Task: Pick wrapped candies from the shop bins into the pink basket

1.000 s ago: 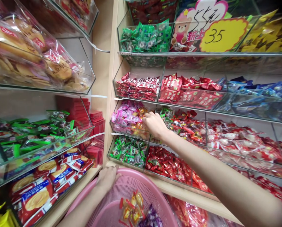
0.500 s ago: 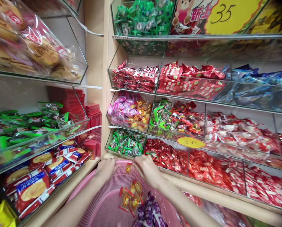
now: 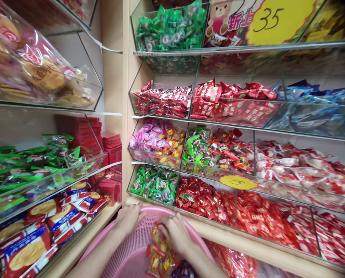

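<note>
My left hand is closed over the far left rim of a pink plastic basket with mesh walls. Inside the basket, my right hand has its fingers curled against small clear candy packets with red ends and yellow-orange contents. Some packets show just left of the fingertips, while the palm hides others. Purple wrapped candies lie lower in the basket, partly covered by the right forearm and the packets.
Clear bins line the shelves ahead: green-wrapped candies, red candies, and pink and gold ones. A yellow price tag reads 15. To the left lie blue-and-red biscuit packs. A wooden shelf edge runs beyond the basket.
My right hand has come down from near the rim into the basket, closer to the yellow-orange packets. The left hand stays on the rim. The whole view has shifted slightly.
</note>
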A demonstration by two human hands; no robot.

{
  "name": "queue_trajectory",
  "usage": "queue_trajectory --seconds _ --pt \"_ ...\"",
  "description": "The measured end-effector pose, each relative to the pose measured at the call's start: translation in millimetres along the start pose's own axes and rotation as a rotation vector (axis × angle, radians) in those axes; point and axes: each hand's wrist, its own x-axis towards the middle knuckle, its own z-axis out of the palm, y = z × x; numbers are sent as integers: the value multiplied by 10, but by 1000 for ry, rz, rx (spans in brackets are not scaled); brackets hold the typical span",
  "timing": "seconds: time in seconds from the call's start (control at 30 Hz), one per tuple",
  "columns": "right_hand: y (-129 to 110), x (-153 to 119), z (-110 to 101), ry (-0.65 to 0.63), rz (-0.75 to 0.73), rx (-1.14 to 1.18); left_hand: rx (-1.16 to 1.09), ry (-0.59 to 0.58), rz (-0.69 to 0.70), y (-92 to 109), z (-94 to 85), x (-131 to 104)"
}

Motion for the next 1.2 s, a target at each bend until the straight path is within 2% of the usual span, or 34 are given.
queue_trajectory --seconds 0.6,0.7,0.83,0.93,1.0,1.07,1.2 --pt "59 -61 -2 102 -19 164 -5 54 28 -22 20 10" --pt "60 -46 -18 155 -51 219 0 53 18 -22 14 1" --pt "100 0 -285 302 -111 305 -7 71 14 -4 20 -24" --pt "285 52 -602 379 -103 205 -9 91 19 18 38 -42" --pt "483 92 -775 358 -65 74 -13 97 29 27 50 -46" --pt "689 133 -881 276 0 -46 -15 98 31 29 57 -45" --pt "940 206 -930 68 59 -89 -22 98 23 30 41 -49"
